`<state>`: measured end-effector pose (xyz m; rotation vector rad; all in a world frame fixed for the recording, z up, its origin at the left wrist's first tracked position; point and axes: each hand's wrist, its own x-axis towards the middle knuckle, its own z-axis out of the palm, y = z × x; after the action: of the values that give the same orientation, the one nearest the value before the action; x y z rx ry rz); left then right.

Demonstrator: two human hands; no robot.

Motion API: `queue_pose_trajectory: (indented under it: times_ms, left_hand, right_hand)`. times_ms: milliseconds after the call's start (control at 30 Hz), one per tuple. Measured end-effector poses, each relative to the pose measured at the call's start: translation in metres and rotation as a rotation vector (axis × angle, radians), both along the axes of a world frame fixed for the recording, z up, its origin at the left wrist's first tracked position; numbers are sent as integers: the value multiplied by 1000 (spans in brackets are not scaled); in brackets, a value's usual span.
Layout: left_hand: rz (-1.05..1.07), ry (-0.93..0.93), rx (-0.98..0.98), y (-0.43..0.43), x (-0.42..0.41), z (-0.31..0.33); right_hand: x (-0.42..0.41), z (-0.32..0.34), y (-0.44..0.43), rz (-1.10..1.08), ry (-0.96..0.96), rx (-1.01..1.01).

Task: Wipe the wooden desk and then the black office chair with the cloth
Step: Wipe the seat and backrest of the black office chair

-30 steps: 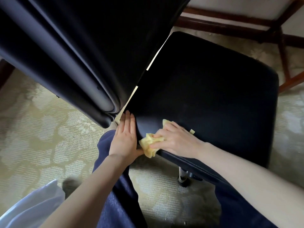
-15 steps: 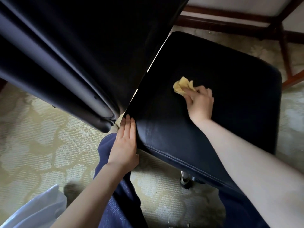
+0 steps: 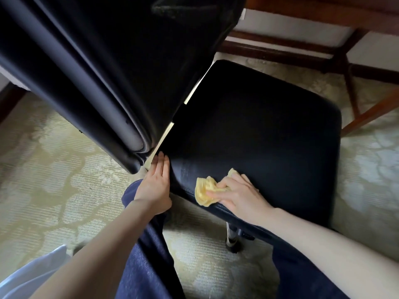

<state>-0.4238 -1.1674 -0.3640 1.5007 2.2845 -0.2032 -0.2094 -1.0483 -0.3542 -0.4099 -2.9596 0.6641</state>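
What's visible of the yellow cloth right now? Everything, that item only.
The yellow cloth is a small pale-yellow rag, soft-looking, crumpled into a wad with folds showing. It lies at the near edge of the black chair seat, slightly overhanging it. The right hand holds it in its grip, fingers over its right part, pressing it to the seat; a small tuft pokes out beyond the fingers. Nothing else touches it.

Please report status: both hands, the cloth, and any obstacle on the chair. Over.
Left hand flat against side of chair seat. Right hand grips yellow cloth, pressed on seat near its edge. No obstacle seen on seat.
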Motion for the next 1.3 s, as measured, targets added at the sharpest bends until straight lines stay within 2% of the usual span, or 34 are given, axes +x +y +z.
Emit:
queue_pose_trajectory:
  times_ms: [100, 167, 300, 500, 600, 767, 867, 967, 1167, 1300]
  left_hand:
    - [17, -25, 55, -1, 1, -1]
    - [25, -33, 95, -2, 1, -3]
    - [24, -66, 195, -6, 1, -7]
    - [85, -191, 290, -11, 2, -11]
    - [96, -237, 321, -12, 2, -13]
    - [101, -304, 370, -13, -4, -14]
    - [104, -344, 389, -11, -7, -13]
    - [178, -404, 453, -7, -8, -11]
    - [433, -551, 553, -8, -3, 4]
    - [544, -577, 571, -29, 15, 11]
  right_hand:
    - [10, 2, 24, 268, -65, 203]
    - [11, 3, 44, 284, -75, 267]
    - [-3, 2, 81, -27, -116, 307]
    - [-71, -4, 117, -543, -125, 128]
    - [-112, -7, 128, -675, -108, 191]
    - [-169, -10, 129, -883, -107, 145]
    - [-180, -15, 116, -804, -76, 94]
    - [-182, -16, 104, -636, -53, 121]
    - [-182, -19, 58, -447, -122, 111]
    - [-176, -19, 26, -348, -231, 111]
